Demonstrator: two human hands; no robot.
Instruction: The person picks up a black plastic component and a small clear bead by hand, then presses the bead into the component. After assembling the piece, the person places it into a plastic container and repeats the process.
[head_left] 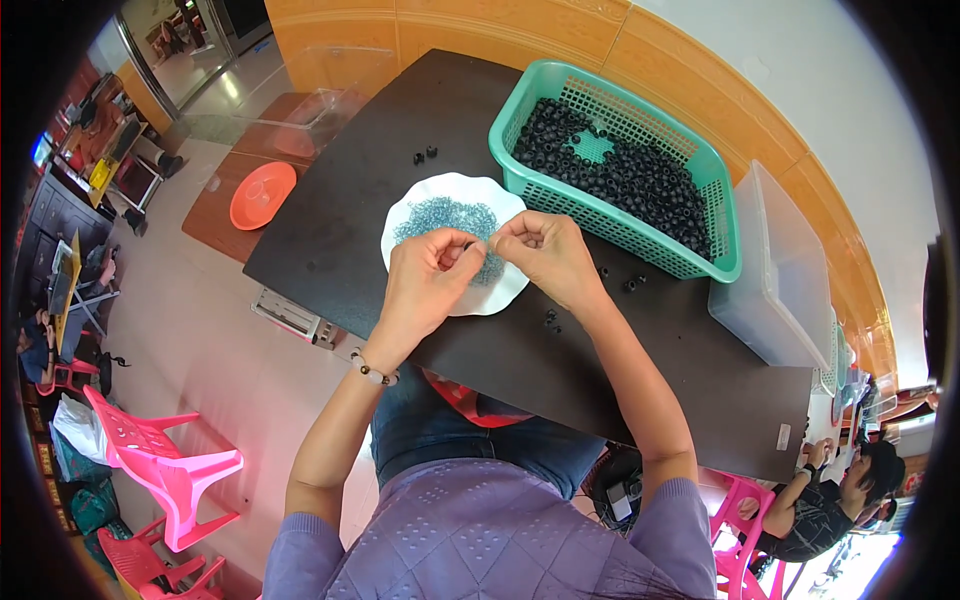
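While the left hand (428, 278) pinches one small black piece (469, 246), mostly hidden, above one white scalloped plate (498, 298) of countless translucent blue-grey bits (445, 213), the right hand (548, 255) presses its fingertips together, any hold indiscernible. Two loose black beads (432, 152) lie beyond; one green perforated plastic basket (600, 218) holds uncountably many.

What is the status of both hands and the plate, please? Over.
Left hand pinching small black piece; right hand pinched, contents unclear. White plate below, holding bluish bits. Loose black pieces nearby; nothing seen blocking.
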